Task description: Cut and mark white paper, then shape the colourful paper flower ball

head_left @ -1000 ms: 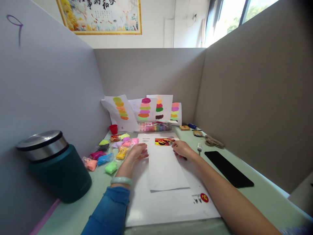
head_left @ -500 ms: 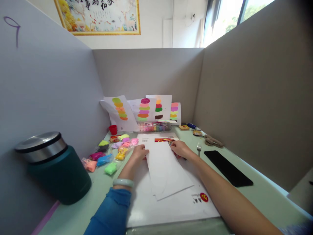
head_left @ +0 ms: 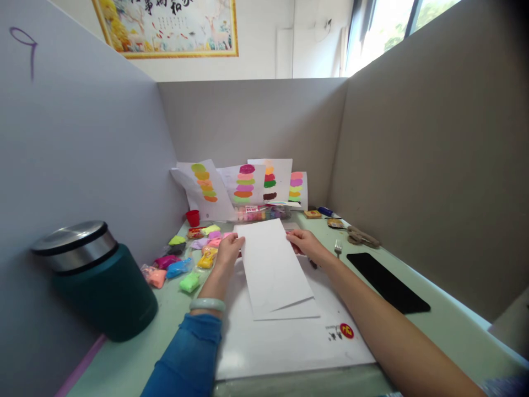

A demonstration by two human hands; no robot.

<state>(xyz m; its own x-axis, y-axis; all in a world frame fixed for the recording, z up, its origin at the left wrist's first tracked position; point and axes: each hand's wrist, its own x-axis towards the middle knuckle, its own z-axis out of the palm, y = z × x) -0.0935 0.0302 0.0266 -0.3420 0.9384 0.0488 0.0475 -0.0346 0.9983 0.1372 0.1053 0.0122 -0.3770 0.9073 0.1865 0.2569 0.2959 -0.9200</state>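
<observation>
Two or more sheets of white paper (head_left: 275, 270) are held up between my hands, their lower edges fanned slightly apart. My left hand (head_left: 228, 251) pinches the left edge, with a pale bangle (head_left: 207, 304) and a blue sleeve on that arm. At the right edge, my right hand (head_left: 306, 244) grips the paper, its fingertips partly behind the sheets. Below lies a large white board (head_left: 289, 347) with a red logo near its lower right corner. A small dark object (head_left: 313, 263) shows under my right wrist; I cannot make out its kind.
Bagged colored clay (head_left: 190, 282) and a red cup (head_left: 192, 218) sit left, behind a large green flask (head_left: 103, 286). Painted sheets (head_left: 202, 190) lean at the back. To the right are a fork (head_left: 338, 248), a black pad (head_left: 388, 282) and a brown cloth (head_left: 362, 236). Grey partitions (head_left: 252, 118) enclose the table.
The sheets have been raised and turned more upright, their top edge now covering part of the board's printed strip. Both hands still hold them; the left has moved slightly left and up.
</observation>
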